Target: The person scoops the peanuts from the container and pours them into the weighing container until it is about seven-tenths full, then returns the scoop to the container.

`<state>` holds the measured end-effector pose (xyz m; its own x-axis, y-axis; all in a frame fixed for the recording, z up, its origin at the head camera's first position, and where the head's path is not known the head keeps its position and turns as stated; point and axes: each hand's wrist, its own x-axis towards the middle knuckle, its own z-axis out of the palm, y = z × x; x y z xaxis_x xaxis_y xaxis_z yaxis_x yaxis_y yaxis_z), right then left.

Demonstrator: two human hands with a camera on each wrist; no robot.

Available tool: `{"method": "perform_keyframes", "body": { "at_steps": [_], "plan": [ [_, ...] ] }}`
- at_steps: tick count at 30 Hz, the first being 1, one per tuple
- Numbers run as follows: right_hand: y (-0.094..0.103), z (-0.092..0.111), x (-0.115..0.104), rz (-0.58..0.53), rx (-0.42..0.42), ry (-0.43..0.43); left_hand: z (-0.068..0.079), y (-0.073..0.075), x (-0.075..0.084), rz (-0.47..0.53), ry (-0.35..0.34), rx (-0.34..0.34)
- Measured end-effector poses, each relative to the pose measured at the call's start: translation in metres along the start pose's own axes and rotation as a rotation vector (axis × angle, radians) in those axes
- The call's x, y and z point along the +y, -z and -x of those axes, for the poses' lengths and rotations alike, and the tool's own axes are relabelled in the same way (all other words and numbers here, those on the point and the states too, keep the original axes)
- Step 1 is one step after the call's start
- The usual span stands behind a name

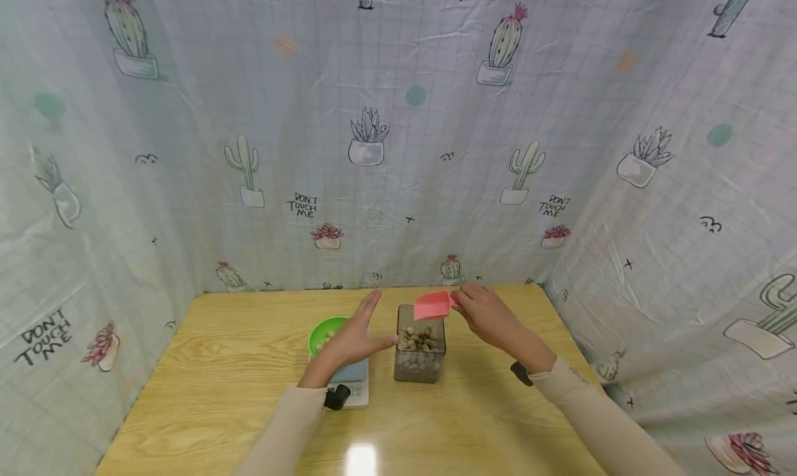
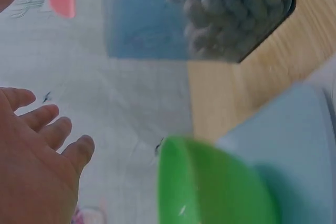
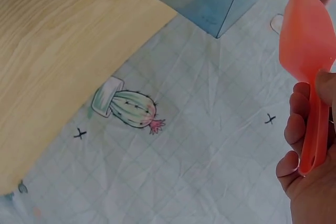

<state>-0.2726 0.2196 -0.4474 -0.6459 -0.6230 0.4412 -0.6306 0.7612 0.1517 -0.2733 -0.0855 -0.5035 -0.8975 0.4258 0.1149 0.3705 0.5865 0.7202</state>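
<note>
My right hand (image 1: 492,318) grips the handle of a pink scoop (image 1: 432,306), its blade above the far part of a clear, grey-tinted square container (image 1: 416,375). The right wrist view shows fingers and thumb wrapped around the handle of the scoop (image 3: 308,38). Tan, nut-like pieces (image 1: 418,339) fill the lower part of the container. To its left my left hand (image 1: 352,339) is spread with straight fingers, holding nothing, the thumb tip right at the container's rim. Partly hidden behind that hand is a green bowl (image 1: 317,327) with similar pieces in it.
Under the bowl is a kitchen scale (image 1: 358,398) with a light blue top, partly covered by my left arm. Everything stands on a wood-grain table (image 1: 236,386). A cactus-print sheet (image 1: 398,185) hangs behind the table and along both sides.
</note>
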Motion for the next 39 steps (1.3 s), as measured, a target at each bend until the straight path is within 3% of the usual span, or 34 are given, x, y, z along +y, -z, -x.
{"method": "perform_keyframes", "body": {
  "at_steps": [5, 12, 19, 27, 39],
  "plan": [
    [0.0, -0.004, -0.001, 0.091, -0.084, 0.049, -0.018, -0.02, 0.003, -0.042, 0.001, -0.095],
    [-0.005, -0.009, -0.005, 0.147, -0.155, 0.094, -0.033, -0.038, 0.001, -0.004, 0.003, -0.18],
    [-0.014, -0.011, -0.007, 0.174, -0.168, 0.136, -0.039, -0.046, -0.005, 0.025, 0.033, -0.19],
    [-0.014, -0.017, -0.008, 0.279, -0.197, 0.2, -0.036, -0.048, -0.002, 0.044, 0.06, -0.195],
    [-0.018, -0.036, -0.022, 0.519, -0.363, 0.326, -0.03, -0.047, 0.002, 0.029, 0.07, -0.198]
  ]
}}
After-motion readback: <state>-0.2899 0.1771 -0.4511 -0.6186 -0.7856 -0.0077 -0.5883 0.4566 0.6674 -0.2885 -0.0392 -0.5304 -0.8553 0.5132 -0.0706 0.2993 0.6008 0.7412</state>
